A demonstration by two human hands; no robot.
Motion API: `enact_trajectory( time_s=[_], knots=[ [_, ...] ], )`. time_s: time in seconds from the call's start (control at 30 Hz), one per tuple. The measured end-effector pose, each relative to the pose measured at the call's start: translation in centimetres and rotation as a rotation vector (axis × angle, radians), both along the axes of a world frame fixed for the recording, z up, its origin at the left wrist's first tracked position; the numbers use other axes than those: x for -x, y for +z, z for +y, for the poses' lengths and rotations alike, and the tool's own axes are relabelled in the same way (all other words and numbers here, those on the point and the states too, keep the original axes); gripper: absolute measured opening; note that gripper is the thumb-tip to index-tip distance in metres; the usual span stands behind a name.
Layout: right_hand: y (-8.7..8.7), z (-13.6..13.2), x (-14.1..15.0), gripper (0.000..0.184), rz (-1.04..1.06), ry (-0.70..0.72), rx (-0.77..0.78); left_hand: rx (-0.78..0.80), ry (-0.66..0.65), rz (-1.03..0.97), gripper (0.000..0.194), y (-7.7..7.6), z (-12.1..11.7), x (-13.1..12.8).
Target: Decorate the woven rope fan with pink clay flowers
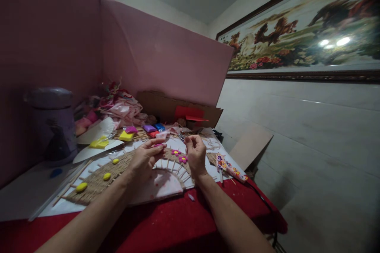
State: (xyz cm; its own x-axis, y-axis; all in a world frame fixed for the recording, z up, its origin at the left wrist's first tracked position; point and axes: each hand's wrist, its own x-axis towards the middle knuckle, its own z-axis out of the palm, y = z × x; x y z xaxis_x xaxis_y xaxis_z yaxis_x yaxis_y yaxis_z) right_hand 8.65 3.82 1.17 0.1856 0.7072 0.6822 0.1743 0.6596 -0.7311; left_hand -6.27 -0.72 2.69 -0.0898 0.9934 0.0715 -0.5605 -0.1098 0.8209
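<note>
My left hand (145, 160) hovers over a half-round woven craft piece (97, 180) made of twine and wooden sticks, its fingers pinched on a small pink bit of clay. My right hand (195, 154) is beside it, fingers curled in a pinch on something too small to make out. Two pink clay flowers (179, 156) with yellow centres sit on the weave between my hands. Yellow clay lumps (81, 186) lie along the weave's left part.
Packets of coloured clay (148, 128) lie behind, with paper plates (97, 130) at left and a heap of pink cloth (121, 106). A purple-grey canister (53, 124) stands far left. A patterned tool (231, 169) lies right, on the red tablecloth (184, 221). A cardboard box (178, 108) sits at the back.
</note>
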Motion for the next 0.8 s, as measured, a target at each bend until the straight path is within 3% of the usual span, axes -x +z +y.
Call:
enact_trajectory(
  time_s=[0.13,0.3,0.47,0.8],
  knots=[
    [-0.1,0.1,0.0,0.022,-0.029,0.095,0.04,-0.006,0.008,-0.011,0.018,0.0,0.0,0.0],
    [-0.2,-0.9,0.6,0.014,-0.289,0.201,-0.082,-0.028,-0.033,-0.005,0.027,-0.3,0.1,0.0],
    [-0.3,-1.2,0.7,0.021,-0.443,0.195,-0.177,-0.002,-0.049,0.036,0.015,-0.4,-0.1,0.1],
    [-0.2,-1.3,0.6,0.009,-0.521,0.181,-0.217,-0.038,-0.078,0.07,0.022,-0.5,-0.2,-0.1]
  ],
)
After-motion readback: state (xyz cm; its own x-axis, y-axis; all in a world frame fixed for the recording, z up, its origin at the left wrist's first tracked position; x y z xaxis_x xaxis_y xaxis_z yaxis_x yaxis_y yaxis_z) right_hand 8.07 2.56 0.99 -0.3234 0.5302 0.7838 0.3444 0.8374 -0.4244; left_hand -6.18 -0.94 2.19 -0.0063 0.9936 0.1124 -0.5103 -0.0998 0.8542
